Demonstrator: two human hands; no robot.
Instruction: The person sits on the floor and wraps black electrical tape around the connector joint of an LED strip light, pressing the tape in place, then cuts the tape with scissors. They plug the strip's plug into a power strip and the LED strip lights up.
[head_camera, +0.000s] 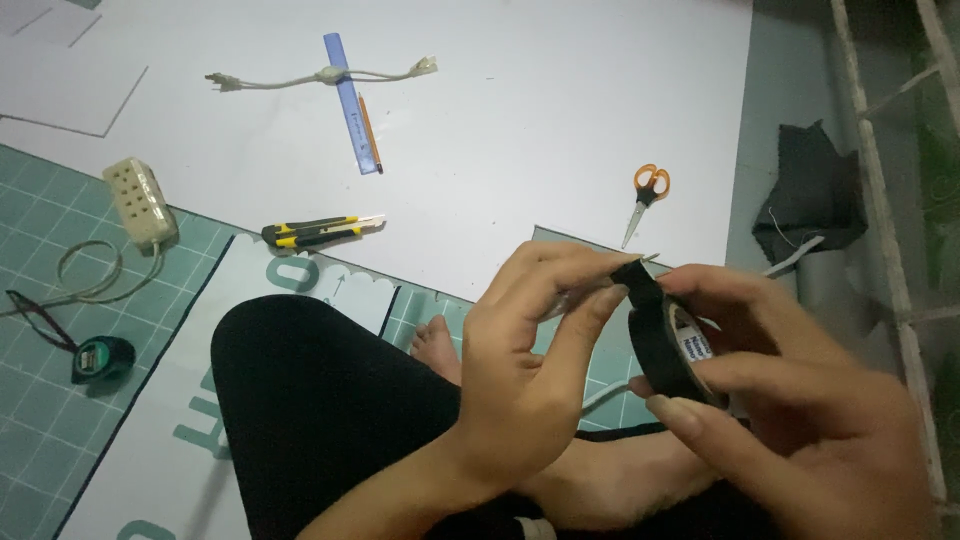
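Note:
My right hand (800, 410) grips a roll of black tape (662, 340) by its rim, holding it on edge above my lap. My left hand (530, 360) pinches at the top of the roll with thumb and fingertips, where the loose tape end seems to be. A thin pale wire (605, 395) shows just under the roll, between the two hands; what it joins is hidden. Below the hands are my crossed legs in black cloth (310, 400) and a bare foot (438, 345).
On the large white sheet (560, 120) lie orange-handled scissors (645, 195), a yellow-black utility knife (315, 231), a blue ruler with a pencil (355, 110) and a short cord with plugs (320, 76). A beige power strip (140, 203), a small tape measure (100, 358) and a dark cloth (815, 195) lie around.

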